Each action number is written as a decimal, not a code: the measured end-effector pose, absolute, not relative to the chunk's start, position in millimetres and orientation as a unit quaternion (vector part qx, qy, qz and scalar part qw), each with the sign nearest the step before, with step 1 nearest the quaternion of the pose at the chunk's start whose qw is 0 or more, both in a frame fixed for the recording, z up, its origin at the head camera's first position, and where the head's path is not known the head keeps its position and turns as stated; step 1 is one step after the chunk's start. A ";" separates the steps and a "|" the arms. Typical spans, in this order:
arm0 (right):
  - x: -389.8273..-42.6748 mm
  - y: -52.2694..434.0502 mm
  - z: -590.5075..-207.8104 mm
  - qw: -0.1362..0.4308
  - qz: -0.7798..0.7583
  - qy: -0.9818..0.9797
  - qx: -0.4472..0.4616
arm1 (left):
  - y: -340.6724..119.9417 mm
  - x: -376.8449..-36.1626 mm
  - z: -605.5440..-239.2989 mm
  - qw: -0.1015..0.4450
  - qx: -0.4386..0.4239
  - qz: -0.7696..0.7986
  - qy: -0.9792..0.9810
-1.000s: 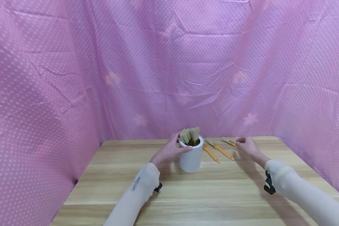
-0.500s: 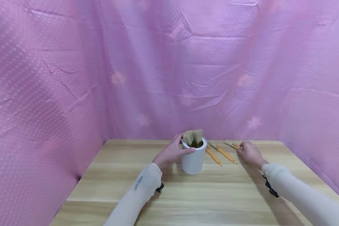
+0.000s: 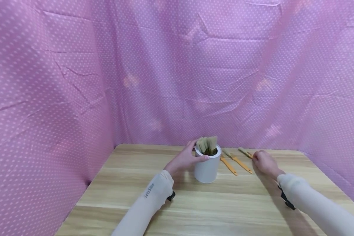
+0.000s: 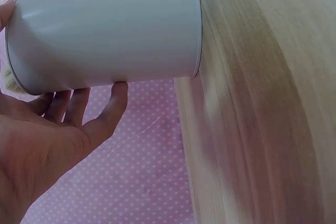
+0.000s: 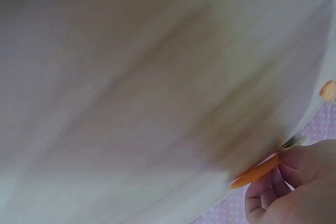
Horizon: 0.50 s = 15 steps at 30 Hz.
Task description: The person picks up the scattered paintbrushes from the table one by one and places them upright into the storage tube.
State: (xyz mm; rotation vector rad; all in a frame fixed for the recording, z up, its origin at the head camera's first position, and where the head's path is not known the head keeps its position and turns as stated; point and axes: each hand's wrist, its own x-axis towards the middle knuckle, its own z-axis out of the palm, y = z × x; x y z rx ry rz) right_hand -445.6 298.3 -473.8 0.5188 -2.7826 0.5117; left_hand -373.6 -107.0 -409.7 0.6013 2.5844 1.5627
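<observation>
A white can (image 3: 207, 167) stands upright on the wooden table (image 3: 153, 193), with several paintbrush heads (image 3: 207, 145) sticking out of its top. My left hand (image 3: 186, 158) grips the can's left side, thumb on the rim; in the left wrist view the fingers (image 4: 100, 114) curl round the white can (image 4: 105, 30). Two orange-handled brushes (image 3: 234, 161) lie flat just right of the can. Further right, my right hand (image 3: 265, 163) pinches the orange handle of a third brush (image 3: 246, 153); the right wrist view shows the handle (image 5: 257, 171) between thumb and fingers (image 5: 302, 158).
Pink dotted cloth (image 3: 177, 72) hangs close around the table on the left, back and right. The table's front half (image 3: 224, 209) carries only my two sleeved forearms.
My right hand has dropped lower onto the far-right brush and closed on its handle. The left hand keeps its hold on the can. The head view has shifted slightly.
</observation>
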 end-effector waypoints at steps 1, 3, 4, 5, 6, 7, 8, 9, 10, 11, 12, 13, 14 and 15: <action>-444.8 297.8 -473.5 0.134 0.175 -0.958 0.182 | -106.8 -373.5 -410.3 0.030 0.195 0.507 0.839; -443.9 296.6 -473.2 0.139 0.175 -0.957 0.185 | -106.2 -373.5 -411.0 0.026 0.194 0.504 0.841; -443.6 296.1 -473.1 0.140 0.176 -0.957 0.183 | -105.9 -373.3 -411.2 0.024 0.194 0.502 0.842; -443.5 295.4 -473.2 0.141 0.178 -0.957 0.182 | -105.7 -373.2 -411.6 0.022 0.195 0.500 0.843; -443.1 294.5 -472.8 0.142 0.180 -0.956 0.184 | -105.5 -373.1 -412.1 0.022 0.195 0.499 0.844; -442.6 293.5 -472.4 0.144 0.181 -0.955 0.187 | -105.1 -373.3 -412.5 0.020 0.195 0.499 0.844; -442.2 292.5 -472.1 0.144 0.184 -0.954 0.187 | -104.8 -373.3 -412.8 0.019 0.196 0.498 0.844; -441.9 291.5 -471.9 0.146 0.184 -0.954 0.188 | -104.5 -373.3 -413.0 0.017 0.196 0.497 0.845; -441.3 290.4 -471.6 0.147 0.189 -0.952 0.191 | -104.3 -373.4 -413.3 0.017 0.197 0.498 0.844; -440.7 289.3 -471.1 0.149 0.194 -0.950 0.194 | -104.0 -373.4 -413.4 0.016 0.198 0.497 0.845; -439.8 287.9 -470.2 0.150 0.202 -0.948 0.196 | -103.7 -373.4 -413.3 0.015 0.199 0.497 0.845; -439.1 286.4 -469.5 0.152 0.210 -0.946 0.197 | -103.4 -373.1 -412.8 0.014 0.199 0.495 0.846; -438.7 285.0 -468.7 0.155 0.222 -0.942 0.198 | -103.4 -372.6 -412.2 0.014 0.199 0.494 0.846; -438.1 283.2 -467.1 0.157 0.234 -0.938 0.201 | -103.4 -372.0 -411.4 0.015 0.197 0.493 0.847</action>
